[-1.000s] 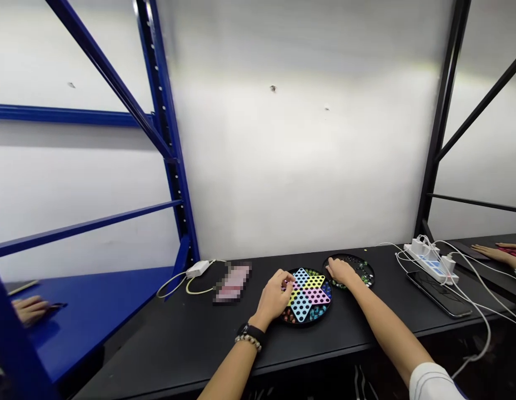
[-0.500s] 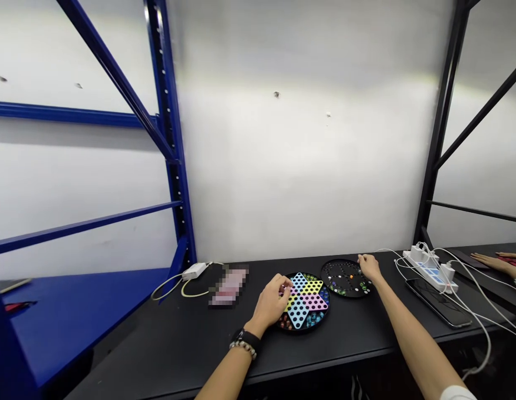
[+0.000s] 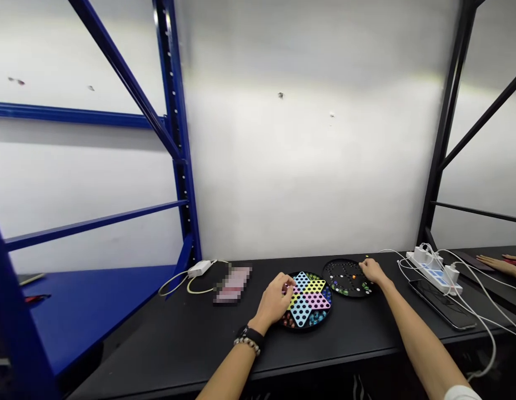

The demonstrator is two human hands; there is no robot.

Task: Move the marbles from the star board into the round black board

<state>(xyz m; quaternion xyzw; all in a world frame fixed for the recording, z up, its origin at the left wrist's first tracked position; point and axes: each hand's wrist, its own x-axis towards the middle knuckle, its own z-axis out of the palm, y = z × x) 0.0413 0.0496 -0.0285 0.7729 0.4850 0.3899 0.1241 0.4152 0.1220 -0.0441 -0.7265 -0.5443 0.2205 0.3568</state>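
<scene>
While the left hand [image 3: 273,301] stays curled, the curled right hand [image 3: 372,272] crossed the board [image 3: 339,272].

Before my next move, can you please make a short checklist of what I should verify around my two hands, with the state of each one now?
1. Left hand at the left edge of the star-shaped board: ok. Holding a marble: cannot tell.
2. Right hand at the right side of the black round tray: ok. Holding a marble: cannot tell.
3. Marbles lying inside the tray's rim: ok.
4. Gap between board and tray: cannot tell, their edges look very close.
5. Phone and power strip away from the right hand: ok.
</scene>
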